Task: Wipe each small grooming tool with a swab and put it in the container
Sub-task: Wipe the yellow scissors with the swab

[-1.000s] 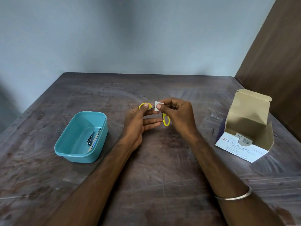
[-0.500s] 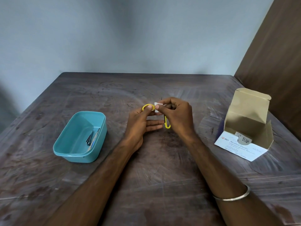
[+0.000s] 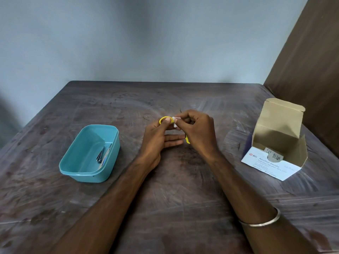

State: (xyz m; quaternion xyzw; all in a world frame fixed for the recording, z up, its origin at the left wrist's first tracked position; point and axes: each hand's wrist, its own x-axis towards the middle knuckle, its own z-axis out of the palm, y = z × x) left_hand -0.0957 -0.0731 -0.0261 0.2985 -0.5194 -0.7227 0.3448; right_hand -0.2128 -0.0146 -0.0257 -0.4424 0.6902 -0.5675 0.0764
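Small scissors with yellow handles are held above the middle of the table. My left hand grips one yellow handle ring with thumb and forefinger. My right hand pinches a white swab against the scissors, whose blades are mostly hidden behind its fingers; a dark tip pokes up above them. The other yellow handle shows just below my right hand. The teal container stands to the left, with metal nail clippers and another thin metal tool inside.
An open cardboard box of alcohol swabs sits at the right side of the dark wooden table. A grey wall rises behind the table and a brown wooden panel stands at the far right.
Both hands have stayed in place while the right hand with the swab shifted slightly along the scissors. The yellow handle ring has turned a little under my left thumb.
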